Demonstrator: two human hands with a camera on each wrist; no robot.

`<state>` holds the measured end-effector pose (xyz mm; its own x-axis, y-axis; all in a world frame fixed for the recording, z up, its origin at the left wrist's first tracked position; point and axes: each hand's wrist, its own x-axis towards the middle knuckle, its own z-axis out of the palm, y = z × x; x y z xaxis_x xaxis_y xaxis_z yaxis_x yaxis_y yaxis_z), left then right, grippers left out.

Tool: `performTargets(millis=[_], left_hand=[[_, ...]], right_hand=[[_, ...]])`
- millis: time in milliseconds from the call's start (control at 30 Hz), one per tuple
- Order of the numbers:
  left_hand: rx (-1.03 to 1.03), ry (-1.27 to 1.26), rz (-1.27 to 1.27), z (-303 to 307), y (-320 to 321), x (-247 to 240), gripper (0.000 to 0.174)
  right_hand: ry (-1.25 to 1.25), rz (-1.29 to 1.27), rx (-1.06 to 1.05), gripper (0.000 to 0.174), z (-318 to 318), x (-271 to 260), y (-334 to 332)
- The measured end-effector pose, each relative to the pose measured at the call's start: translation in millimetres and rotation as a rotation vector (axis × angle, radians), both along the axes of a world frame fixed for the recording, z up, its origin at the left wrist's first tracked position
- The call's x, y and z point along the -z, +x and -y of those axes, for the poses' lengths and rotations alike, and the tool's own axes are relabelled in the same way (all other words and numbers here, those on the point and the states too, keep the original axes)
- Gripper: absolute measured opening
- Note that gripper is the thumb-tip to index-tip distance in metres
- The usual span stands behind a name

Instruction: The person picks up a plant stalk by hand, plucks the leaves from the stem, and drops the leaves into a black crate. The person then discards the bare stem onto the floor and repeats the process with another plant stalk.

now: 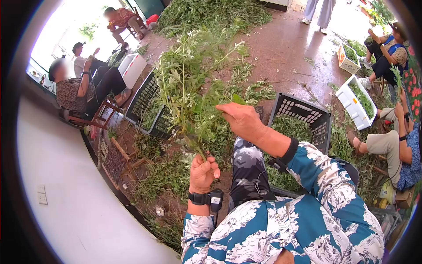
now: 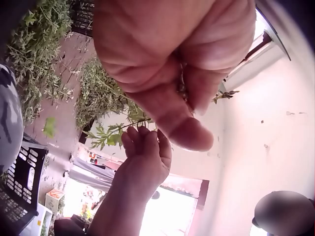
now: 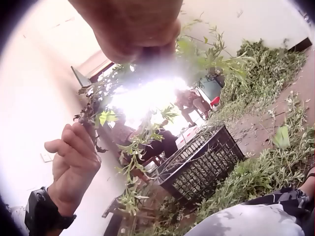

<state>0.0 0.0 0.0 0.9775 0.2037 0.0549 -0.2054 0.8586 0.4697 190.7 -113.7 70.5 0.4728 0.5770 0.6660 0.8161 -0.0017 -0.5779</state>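
The left hand (image 1: 203,172) grips the lower stems of a leafy green plant bunch (image 1: 182,92) in the head view, fingers curled round them. At the bunch's right side is the right hand (image 1: 242,119), its thumb and fingers together at the leaves; what lies between them is hidden. In the left wrist view, the left hand (image 2: 167,64) fills the top, and the right hand (image 2: 140,172) touches a leafy sprig (image 2: 110,135). The right wrist view shows the left hand (image 3: 74,162) at the stem ends, with the right hand (image 3: 135,29) above, its fingertips lost in glare.
Black crates (image 1: 323,125) with greens stand either side of the legs. Loose greens (image 1: 165,176) cover the floor, with a larger heap (image 1: 211,15) at the back. Several seated people are around, beside white boxes (image 1: 356,103). A small wooden chair (image 1: 116,163) is at left, near the wall (image 1: 66,176).
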Motion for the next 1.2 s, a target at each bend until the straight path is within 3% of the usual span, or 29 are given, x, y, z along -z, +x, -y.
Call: performTargets(millis=[167, 267, 367, 400, 600, 700, 900, 1200], left_hand=[[-0.067, 0.000, -0.019, 1.2, -3.4, -6.1, 0.027], [-0.043, 0.022, -0.031, 3.5, 2.0, -7.6, 0.029], [0.005, 0.008, -0.005, 3.7, 3.4, -7.6, 0.029], [-0.006, 0.004, 0.001, 4.1, 3.8, -8.7, 0.029], [-0.048, 0.038, 0.001, -0.6, 4.3, -14.3, 0.030], [-0.047, 0.046, -0.006, -0.9, 3.4, -12.5, 0.030], [0.004, 0.003, 0.001, 3.8, 5.0, -13.2, 0.029], [-0.047, -0.081, 0.075, 5.2, 26.6, -15.8, 0.027]], right_hand=[[-0.139, 0.146, -0.024, 0.028, 10.2, 2.7, 7.5], [-0.663, 0.032, -0.050, 0.036, 19.5, -20.8, -0.4], [-0.861, 0.103, -0.079, 0.042, 17.0, -31.9, -12.9], [-0.882, 0.121, -0.116, 0.035, 13.7, -26.8, -13.6], [-0.856, 0.180, -0.221, 0.022, 19.7, -41.3, -18.3], [-0.811, 0.349, -0.108, 0.015, 10.7, -9.1, -7.9], [-0.596, 0.412, 0.063, 0.010, 14.7, 2.2, 18.7], [-0.640, 0.433, 0.051, 0.009, 21.7, 4.0, -3.6]])
